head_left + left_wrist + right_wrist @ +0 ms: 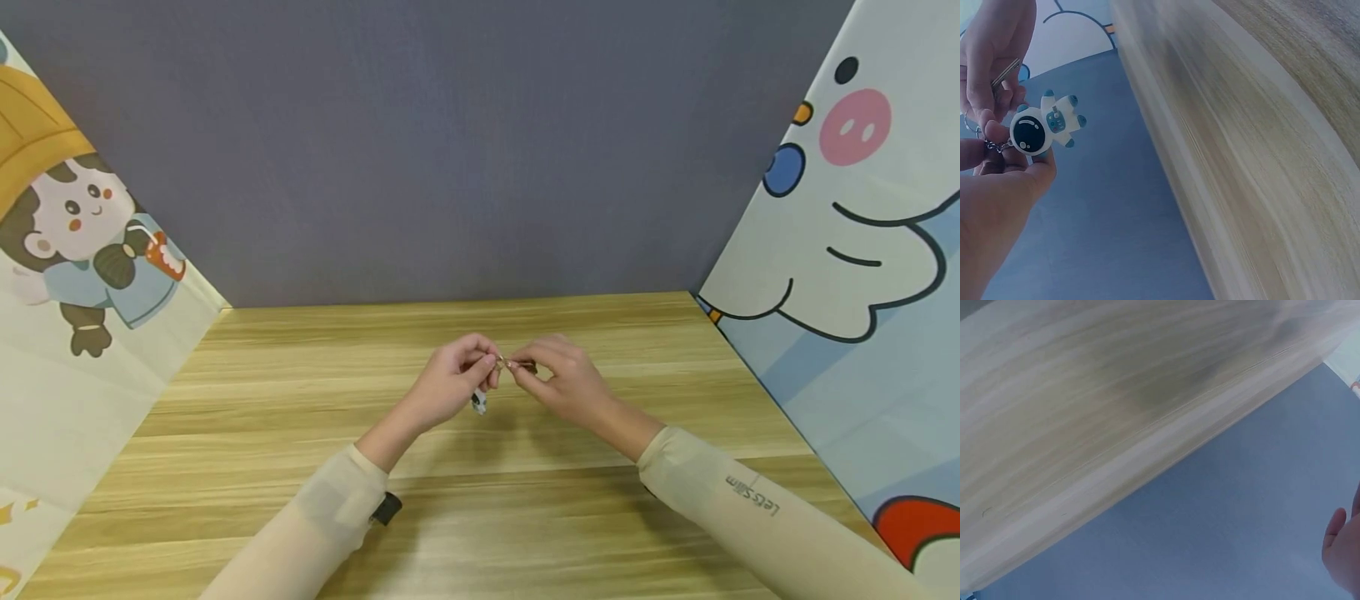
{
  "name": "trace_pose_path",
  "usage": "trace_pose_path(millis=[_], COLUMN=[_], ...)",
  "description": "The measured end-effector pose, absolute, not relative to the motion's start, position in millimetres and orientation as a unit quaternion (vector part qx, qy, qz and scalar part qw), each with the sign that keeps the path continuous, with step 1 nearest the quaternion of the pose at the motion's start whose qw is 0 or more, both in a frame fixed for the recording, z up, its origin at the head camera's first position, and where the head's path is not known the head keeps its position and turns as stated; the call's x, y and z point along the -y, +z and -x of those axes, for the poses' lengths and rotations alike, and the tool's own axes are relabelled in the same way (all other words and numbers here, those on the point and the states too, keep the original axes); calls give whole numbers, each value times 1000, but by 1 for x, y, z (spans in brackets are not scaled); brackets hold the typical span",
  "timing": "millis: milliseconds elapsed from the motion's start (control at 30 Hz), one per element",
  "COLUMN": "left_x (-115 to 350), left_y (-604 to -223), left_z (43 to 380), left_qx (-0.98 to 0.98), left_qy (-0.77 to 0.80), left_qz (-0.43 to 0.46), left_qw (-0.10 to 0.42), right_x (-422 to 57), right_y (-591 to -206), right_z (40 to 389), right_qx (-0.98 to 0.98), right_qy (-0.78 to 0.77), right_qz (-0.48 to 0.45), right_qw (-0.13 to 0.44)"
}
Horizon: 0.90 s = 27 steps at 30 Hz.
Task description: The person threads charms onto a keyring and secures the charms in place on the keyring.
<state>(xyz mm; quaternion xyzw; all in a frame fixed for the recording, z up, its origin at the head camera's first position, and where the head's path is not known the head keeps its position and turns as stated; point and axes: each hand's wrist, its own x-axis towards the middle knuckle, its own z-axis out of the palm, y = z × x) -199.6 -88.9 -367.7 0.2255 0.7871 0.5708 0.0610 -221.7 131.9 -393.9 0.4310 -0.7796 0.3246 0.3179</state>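
Observation:
Over the middle of the table, my left hand pinches the short metal chain of an astronaut keychain. The white and blue figure with a dark visor dangles below the fingers, small in the head view. Close by on the right, my right hand pinches a key whose metal end juts out past the fingers. A thin key ring shows between the two hands, whose fingertips nearly meet. Fingers hide part of the ring. In the right wrist view only a sliver of hand appears at the lower right edge.
Both hands are above a wood-grain table. A grey-blue panel stands along its far edge, with cartoon-printed panels on the left and right. A small black object sticks out at the left sleeve.

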Motion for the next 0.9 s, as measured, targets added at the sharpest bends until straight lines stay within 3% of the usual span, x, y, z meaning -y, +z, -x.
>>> trace_pose_path(millis=[667, 900], left_x=[88, 88], left_y=[-374, -374], left_z=[198, 198], left_qx=[-816, -818], left_qy=[515, 506], left_qz=[-260, -271], left_qw=[33, 33], right_x=[-130, -130], right_y=[-389, -387], right_z=[217, 217], right_qx=[829, 835], right_qy=[311, 269], right_qz=[-394, -407], right_qw=[248, 254])
